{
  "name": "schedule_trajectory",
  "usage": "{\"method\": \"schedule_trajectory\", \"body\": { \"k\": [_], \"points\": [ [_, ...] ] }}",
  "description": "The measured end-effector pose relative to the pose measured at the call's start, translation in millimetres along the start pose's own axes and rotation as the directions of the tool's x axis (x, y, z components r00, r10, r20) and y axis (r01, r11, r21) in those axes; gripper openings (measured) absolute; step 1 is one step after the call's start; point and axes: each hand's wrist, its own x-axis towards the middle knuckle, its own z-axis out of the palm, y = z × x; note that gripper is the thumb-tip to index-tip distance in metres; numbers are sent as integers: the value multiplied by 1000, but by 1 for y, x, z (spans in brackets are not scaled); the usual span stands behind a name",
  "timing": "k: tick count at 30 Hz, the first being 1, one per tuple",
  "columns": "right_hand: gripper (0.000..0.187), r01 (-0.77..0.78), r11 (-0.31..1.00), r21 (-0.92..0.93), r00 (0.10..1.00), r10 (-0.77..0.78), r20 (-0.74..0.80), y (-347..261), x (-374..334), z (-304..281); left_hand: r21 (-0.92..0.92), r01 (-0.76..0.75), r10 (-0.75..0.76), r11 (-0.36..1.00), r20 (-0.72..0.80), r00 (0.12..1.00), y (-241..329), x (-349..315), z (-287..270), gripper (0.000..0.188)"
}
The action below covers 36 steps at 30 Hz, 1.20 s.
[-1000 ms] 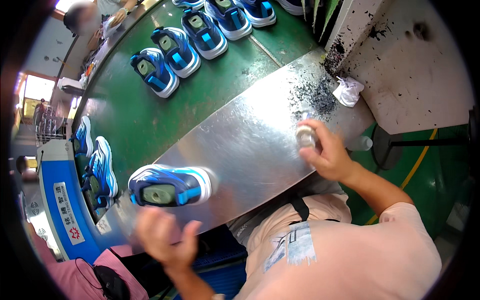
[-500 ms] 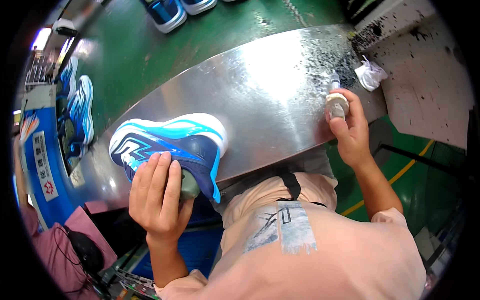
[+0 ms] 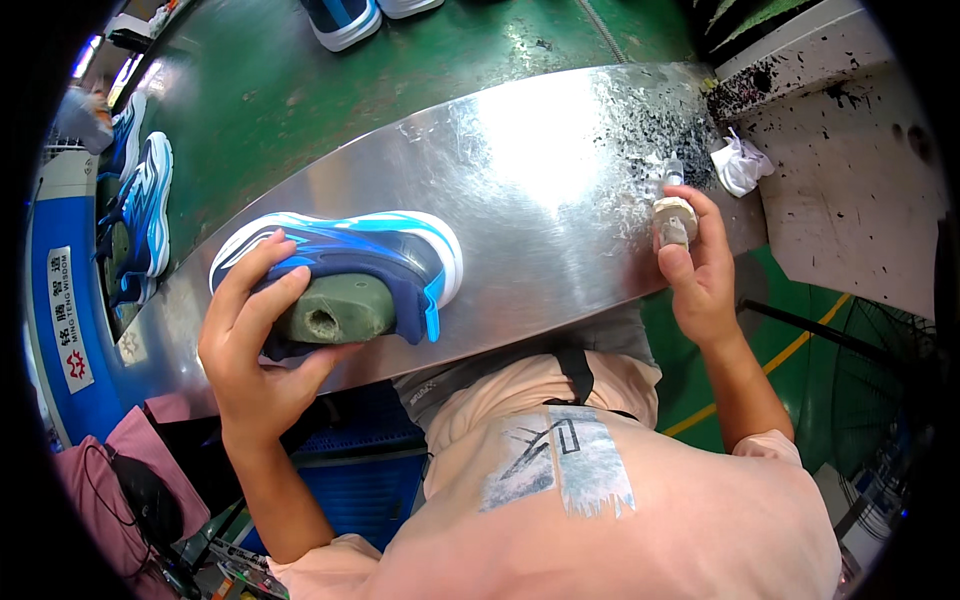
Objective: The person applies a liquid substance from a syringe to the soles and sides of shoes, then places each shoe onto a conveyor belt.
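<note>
A blue and white running shoe (image 3: pixel 390 238) stands on the metal table, with a green shoe last (image 3: pixel 345 308) filling its opening. The round hole in the top of the last faces me. My left hand (image 3: pixel 262 345) grips the toe end, fingers over the upper and thumb beside the last. Farther right, my right hand (image 3: pixel 702 285) is closed round a small tool (image 3: pixel 674 220) with a pale round collar and a clear tip. What kind of tool it is, I cannot make out. Its tip is by the smeared part of the table.
The shiny metal table (image 3: pixel 470 150) carries dark flakes at its far right, near a crumpled white cloth (image 3: pixel 741 163) and a stained pale panel (image 3: pixel 840 190). On the green surface (image 3: pixel 280 130), more blue shoes (image 3: pixel 150 205) stand at left. A blue machine side (image 3: pixel 70 330) rises there.
The shoe has rolled from lying on its side to nearly upright, showing the top of the last. My left hand has shifted left to the toe; the right has barely moved.
</note>
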Motion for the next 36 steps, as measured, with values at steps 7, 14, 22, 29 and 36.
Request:
{"method": "schedule_trajectory", "body": {
  "k": [7, 14, 22, 29, 36],
  "points": [
    [46, 31, 999, -25, 1000, -31, 4, 12, 1, 0, 27, -20, 20, 999, -16, 1000, 1, -9, 7, 51],
    [46, 33, 996, -77, 999, -36, -28, 20, 7, 8, -8, -23, 24, 1000, 58, 998, -5, -7, 9, 59],
    [49, -19, 995, -95, 999, 17, -27, 19, 4, 6, -24, -27, 29, 999, 88, 996, -12, 5, 10, 57],
    [66, -32, 999, 12, 998, 31, 62, 8, 22, 30, 8, -121, 121, 993, 34, 992, -10, -4, 15, 50],
    [62, -243, 939, 244, 841, 79, 535, 1, 81, 111, 91, -147, 153, 985, -56, 987, -8, -40, 20, 49]
  ]
}}
